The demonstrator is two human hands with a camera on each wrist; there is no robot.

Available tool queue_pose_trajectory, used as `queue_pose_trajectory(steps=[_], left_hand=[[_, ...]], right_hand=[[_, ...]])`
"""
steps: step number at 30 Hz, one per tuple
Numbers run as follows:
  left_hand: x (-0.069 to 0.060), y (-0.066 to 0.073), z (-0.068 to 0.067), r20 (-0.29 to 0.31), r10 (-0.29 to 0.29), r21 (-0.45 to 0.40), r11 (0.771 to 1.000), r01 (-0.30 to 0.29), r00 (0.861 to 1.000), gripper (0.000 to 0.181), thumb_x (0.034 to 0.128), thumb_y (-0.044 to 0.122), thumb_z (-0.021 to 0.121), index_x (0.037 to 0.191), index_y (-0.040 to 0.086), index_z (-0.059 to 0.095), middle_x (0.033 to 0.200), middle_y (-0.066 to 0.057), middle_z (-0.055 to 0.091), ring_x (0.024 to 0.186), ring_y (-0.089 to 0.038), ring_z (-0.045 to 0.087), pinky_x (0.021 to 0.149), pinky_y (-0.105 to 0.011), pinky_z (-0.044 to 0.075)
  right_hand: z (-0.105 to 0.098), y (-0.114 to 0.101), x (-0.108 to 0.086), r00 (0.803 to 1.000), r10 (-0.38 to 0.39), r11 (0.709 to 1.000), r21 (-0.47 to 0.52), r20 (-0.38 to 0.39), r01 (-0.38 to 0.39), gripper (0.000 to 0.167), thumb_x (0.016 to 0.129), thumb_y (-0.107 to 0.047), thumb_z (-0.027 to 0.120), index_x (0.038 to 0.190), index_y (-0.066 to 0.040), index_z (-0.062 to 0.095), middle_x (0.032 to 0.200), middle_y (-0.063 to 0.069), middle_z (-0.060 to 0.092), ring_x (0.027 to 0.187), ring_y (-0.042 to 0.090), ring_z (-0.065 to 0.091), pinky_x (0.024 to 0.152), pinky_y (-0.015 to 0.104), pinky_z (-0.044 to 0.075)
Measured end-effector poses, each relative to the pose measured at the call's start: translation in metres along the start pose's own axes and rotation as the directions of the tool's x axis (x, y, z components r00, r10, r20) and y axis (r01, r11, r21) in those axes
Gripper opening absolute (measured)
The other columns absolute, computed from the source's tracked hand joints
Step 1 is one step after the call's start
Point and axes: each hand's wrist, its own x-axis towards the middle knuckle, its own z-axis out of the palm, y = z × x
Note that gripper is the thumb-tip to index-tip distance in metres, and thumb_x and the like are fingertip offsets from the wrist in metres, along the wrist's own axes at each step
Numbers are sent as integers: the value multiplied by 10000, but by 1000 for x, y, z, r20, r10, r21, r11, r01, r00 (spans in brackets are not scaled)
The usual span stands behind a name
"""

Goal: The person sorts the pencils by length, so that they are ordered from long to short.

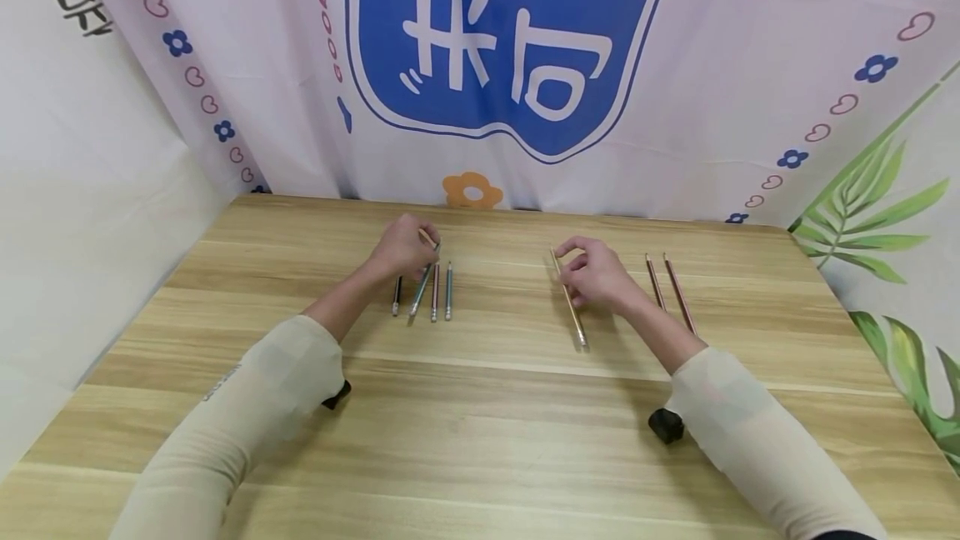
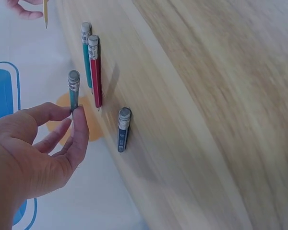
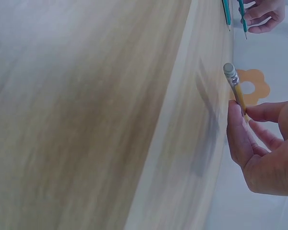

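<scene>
My left hand (image 1: 405, 247) pinches a teal pencil (image 1: 422, 290) between thumb and fingers, its eraser end toward me. In the left wrist view that pencil (image 2: 74, 86) appears lifted off the wood. Around it on the table lie a black pencil (image 1: 397, 297), a red pencil (image 1: 435, 294) and another teal pencil (image 1: 449, 294). My right hand (image 1: 596, 275) pinches a yellow pencil (image 1: 573, 315) by its far half, tilted, with the eraser end nearest me. In the right wrist view its eraser end (image 3: 233, 79) stands apart from the tabletop.
Two dark red pencils, one inner (image 1: 654, 280) and one outer (image 1: 678, 294), lie right of my right hand, partly behind the forearm. The wooden table (image 1: 480, 440) ends at a printed curtain (image 1: 285, 148). Small black objects show beneath the left sleeve (image 1: 336, 395) and right sleeve (image 1: 666, 426).
</scene>
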Motion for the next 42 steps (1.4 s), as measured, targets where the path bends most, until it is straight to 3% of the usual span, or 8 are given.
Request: queue_pose_trajectory(steps=[16, 33, 42], left_hand=[[-1, 6, 4, 0, -2, -27, 1000, 2, 1000, 268, 877, -99, 624, 1139, -60, 660, 996, -181, 643, 661, -214, 664, 685, -384, 681], [2, 10, 11, 33, 65, -83, 995, -62, 997, 284, 860, -117, 625, 1141, -107, 662, 931, -186, 688, 581, -150, 639, 643, -364, 676], [1, 15, 17, 51, 47, -95, 995, -42, 998, 259, 873, -130, 633, 1126, -83, 657, 945, -173, 659, 642, -193, 645, 642, -342, 670]], right_hand=[[-16, 9, -8, 1000, 11, 1000, -13, -4, -11, 374, 974, 61, 609, 1343, 37, 548, 1080, 258, 654, 733, 184, 615, 598, 303, 640], [-32, 19, -14, 1000, 22, 999, -30, -14, -23, 366, 988, 39, 624, 1346, 33, 553, 1079, 255, 666, 752, 183, 624, 606, 297, 641], [-42, 25, -20, 999, 42, 999, -27, -14, -42, 398, 986, 36, 630, 1372, 44, 533, 1108, 259, 664, 774, 183, 634, 633, 315, 657]])
